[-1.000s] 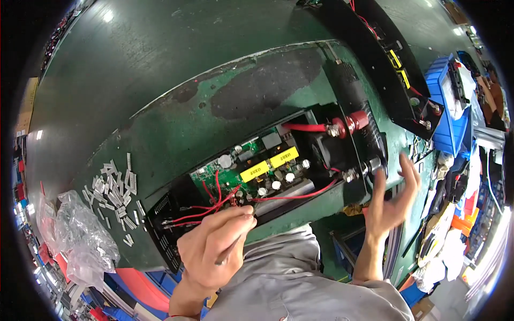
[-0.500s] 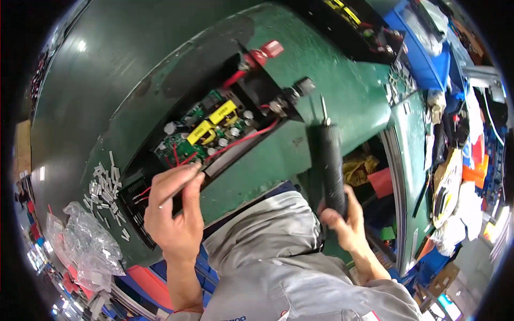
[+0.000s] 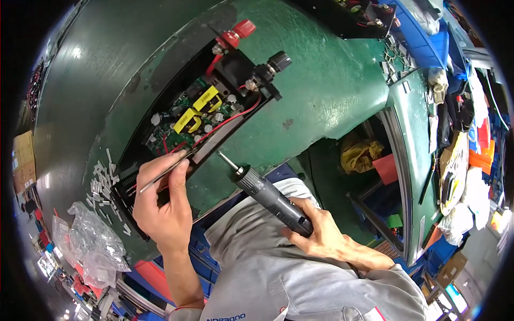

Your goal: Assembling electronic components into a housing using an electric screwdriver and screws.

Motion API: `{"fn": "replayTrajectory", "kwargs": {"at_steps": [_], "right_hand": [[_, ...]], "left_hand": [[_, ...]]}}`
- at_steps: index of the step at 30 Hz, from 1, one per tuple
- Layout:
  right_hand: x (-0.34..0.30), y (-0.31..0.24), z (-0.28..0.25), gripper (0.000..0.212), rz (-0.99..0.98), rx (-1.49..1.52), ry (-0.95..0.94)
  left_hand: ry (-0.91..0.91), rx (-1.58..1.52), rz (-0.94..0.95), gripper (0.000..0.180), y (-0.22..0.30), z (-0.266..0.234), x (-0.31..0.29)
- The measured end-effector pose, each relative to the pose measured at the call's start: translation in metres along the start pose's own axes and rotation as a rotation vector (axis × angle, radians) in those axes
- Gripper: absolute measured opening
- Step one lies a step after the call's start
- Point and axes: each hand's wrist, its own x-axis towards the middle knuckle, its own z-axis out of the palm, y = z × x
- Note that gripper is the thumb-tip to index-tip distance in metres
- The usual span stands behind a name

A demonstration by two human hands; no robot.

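Silver strips [image 3: 101, 190] litter the tabletop [image 3: 316, 101] over on the left. Next along, I've got the left hand [image 3: 163, 208], fingers pinching a thin metal tool [image 3: 166, 174] by the near edge of the open black casing [image 3: 270, 92]. Big change: the black screwdriver [image 3: 273, 200] pointed far half a sec ago, now it's swung left toward that edge, so I'd guess both tools are in play. Right hand [image 3: 321, 235] was empty a second back; fingers wrap the driver now.
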Motion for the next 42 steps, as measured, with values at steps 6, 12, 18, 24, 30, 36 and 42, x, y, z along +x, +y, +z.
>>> {"fn": "replayTrajectory", "kwargs": {"at_steps": [6, 12, 18, 24, 30, 36, 42], "right_hand": [[0.004, -0.004, -0.001, 0.059, -0.051, -0.021, 0.007], [0.005, 0.001, -0.009, 0.045, -0.111, 0.069, -0.054], [0.008, -0.008, -0.006, 0.048, -0.142, -0.011, -0.022], [0.004, -0.003, -0.003, 0.064, 0.148, 0.226, -0.177], [0.007, 0.005, -0.014, 0.091, 0.439, 0.746, -0.389], [0.018, 0.007, -0.028, 0.105, 0.594, 0.976, -0.624], [0.013, 0.001, -0.026, 0.116, 0.599, 1.055, -0.674]], "left_hand": [[-0.033, 0.008, -0.059, 0.016, 0.002, -0.005, -0.002], [-0.046, 0.011, -0.054, 0.017, 0.0, -0.005, -0.002], [0.001, 0.002, -0.086, 0.016, 0.001, 0.0, 0.003], [-0.045, 0.029, -0.099, 0.02, 0.007, -0.007, 0.009], [-0.056, 0.007, -0.129, 0.025, 0.007, -0.005, 0.006], [-0.088, -0.066, -0.186, 0.031, 0.006, -0.013, 0.006], [-0.15, -0.075, -0.154, 0.04, -0.001, -0.021, 0.006]]}}
